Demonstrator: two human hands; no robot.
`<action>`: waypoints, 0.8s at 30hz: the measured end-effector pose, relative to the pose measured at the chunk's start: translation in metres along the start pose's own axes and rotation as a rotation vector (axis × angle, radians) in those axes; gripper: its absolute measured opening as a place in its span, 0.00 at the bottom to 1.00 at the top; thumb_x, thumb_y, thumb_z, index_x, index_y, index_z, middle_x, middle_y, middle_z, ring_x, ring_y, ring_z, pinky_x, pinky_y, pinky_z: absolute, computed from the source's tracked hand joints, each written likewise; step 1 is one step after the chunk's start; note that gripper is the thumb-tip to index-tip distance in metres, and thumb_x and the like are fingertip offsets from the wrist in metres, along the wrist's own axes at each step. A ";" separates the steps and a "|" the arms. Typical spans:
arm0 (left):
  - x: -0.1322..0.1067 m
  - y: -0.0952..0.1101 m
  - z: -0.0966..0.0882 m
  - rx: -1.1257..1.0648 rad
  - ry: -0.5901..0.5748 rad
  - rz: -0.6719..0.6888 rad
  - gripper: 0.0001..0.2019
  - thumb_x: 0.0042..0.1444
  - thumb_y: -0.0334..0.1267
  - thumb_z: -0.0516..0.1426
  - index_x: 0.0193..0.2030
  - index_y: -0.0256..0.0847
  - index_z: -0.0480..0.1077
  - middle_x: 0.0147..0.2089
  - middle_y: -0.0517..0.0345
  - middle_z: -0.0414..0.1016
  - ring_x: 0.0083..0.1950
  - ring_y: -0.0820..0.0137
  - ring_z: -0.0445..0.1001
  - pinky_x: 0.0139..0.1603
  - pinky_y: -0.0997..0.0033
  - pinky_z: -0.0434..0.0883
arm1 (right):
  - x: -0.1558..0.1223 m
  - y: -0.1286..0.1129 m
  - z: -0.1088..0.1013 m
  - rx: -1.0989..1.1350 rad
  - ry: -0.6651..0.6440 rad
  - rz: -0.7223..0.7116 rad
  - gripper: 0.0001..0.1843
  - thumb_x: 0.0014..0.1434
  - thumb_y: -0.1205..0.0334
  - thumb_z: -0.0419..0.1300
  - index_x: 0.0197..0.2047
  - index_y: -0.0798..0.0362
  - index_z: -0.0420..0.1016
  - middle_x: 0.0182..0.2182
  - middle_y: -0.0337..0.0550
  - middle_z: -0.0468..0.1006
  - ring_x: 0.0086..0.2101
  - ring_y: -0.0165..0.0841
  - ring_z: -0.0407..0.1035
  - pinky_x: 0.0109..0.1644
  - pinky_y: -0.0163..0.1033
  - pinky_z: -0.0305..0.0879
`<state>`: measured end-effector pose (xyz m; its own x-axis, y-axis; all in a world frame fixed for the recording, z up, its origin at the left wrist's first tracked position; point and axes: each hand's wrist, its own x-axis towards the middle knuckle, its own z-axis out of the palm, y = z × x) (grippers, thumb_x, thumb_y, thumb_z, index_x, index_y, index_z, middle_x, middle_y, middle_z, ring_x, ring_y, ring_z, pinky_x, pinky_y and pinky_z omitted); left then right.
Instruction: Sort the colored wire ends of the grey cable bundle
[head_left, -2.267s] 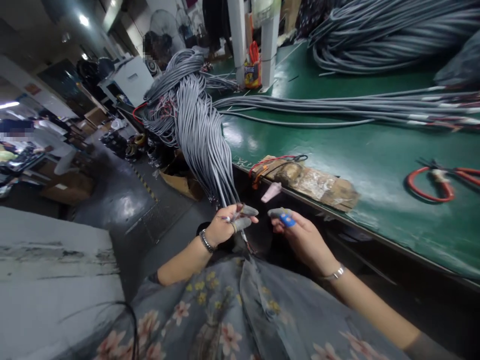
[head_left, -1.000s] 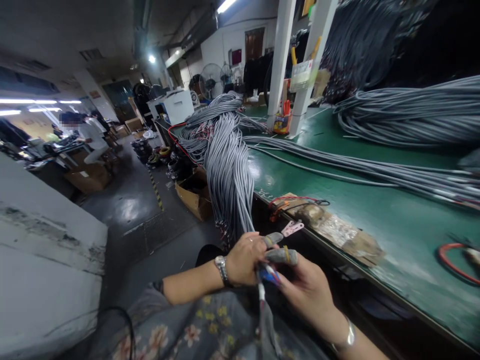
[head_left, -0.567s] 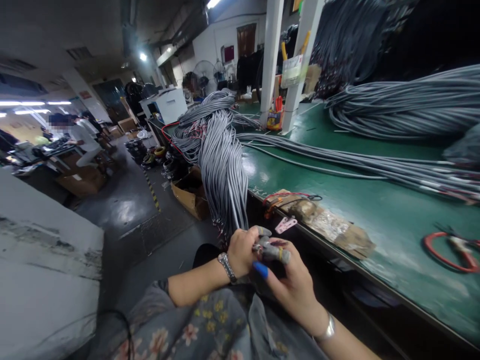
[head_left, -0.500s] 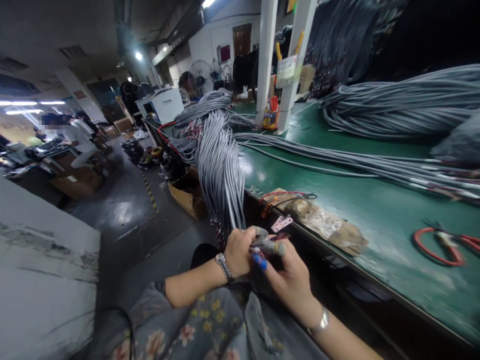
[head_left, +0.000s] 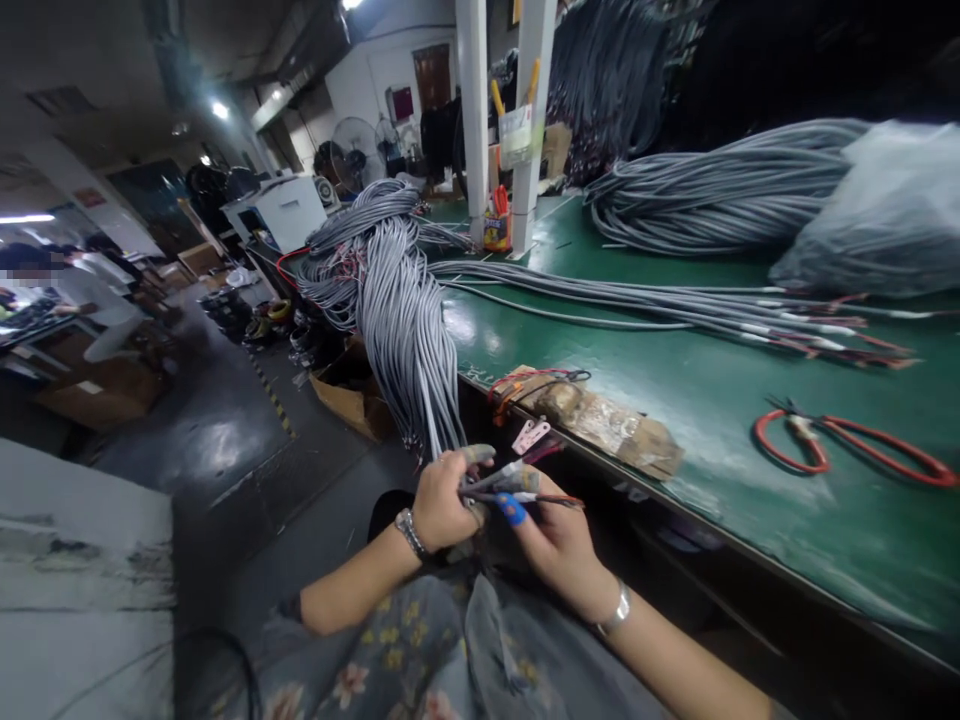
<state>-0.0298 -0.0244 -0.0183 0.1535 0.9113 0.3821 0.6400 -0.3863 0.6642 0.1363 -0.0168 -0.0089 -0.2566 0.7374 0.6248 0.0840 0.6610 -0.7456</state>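
Note:
My left hand (head_left: 444,508), with a watch on its wrist, is closed round several grey cables (head_left: 486,489) close to their ends. My right hand (head_left: 559,545) pinches the cable ends between a thumb wrapped in blue tape and a finger in a grey cover. White sleeves and thin red and black wires stick out beyond the right fingers. From the left hand the cables run up into a thick grey cable bundle (head_left: 409,330) that hangs over the bench edge. A pink clip (head_left: 531,435) sits just above the hands, at the edge.
On the green bench (head_left: 720,390) lie a taped cardboard piece (head_left: 607,425), red-handled scissors (head_left: 847,440), loose cables (head_left: 600,293), a large cable coil (head_left: 712,190) and a plastic bag (head_left: 862,215). A cardboard box (head_left: 349,395) stands on the floor. Another person (head_left: 105,290) sits far left.
The camera view has turned right. The hands have moved slightly apart, and the cable ends with their sleeves and wires now show between them.

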 end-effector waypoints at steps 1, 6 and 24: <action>-0.004 -0.005 -0.004 -0.092 0.039 0.019 0.27 0.44 0.37 0.62 0.55 0.39 0.66 0.48 0.49 0.77 0.41 0.65 0.74 0.44 0.64 0.72 | -0.003 0.001 -0.003 0.024 0.008 0.027 0.06 0.62 0.64 0.54 0.37 0.50 0.72 0.31 0.44 0.77 0.31 0.34 0.72 0.34 0.37 0.70; -0.021 -0.022 -0.023 -0.568 0.454 -0.112 0.18 0.50 0.45 0.62 0.46 0.38 0.72 0.41 0.49 0.79 0.38 0.67 0.77 0.41 0.68 0.74 | -0.018 0.013 -0.019 0.028 0.035 0.161 0.09 0.62 0.58 0.55 0.34 0.49 0.74 0.28 0.43 0.77 0.29 0.34 0.71 0.33 0.38 0.70; -0.026 0.049 -0.105 -0.332 -0.045 0.328 0.12 0.58 0.48 0.56 0.31 0.44 0.73 0.20 0.61 0.72 0.22 0.72 0.68 0.29 0.68 0.64 | -0.013 0.032 -0.001 0.182 -0.332 0.436 0.17 0.58 0.47 0.58 0.29 0.52 0.73 0.25 0.41 0.76 0.27 0.32 0.69 0.33 0.36 0.65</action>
<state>-0.0819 -0.0818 0.0721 0.3441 0.7362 0.5827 0.2785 -0.6727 0.6855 0.1429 -0.0053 -0.0409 -0.5263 0.8339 0.1660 0.0909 0.2493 -0.9641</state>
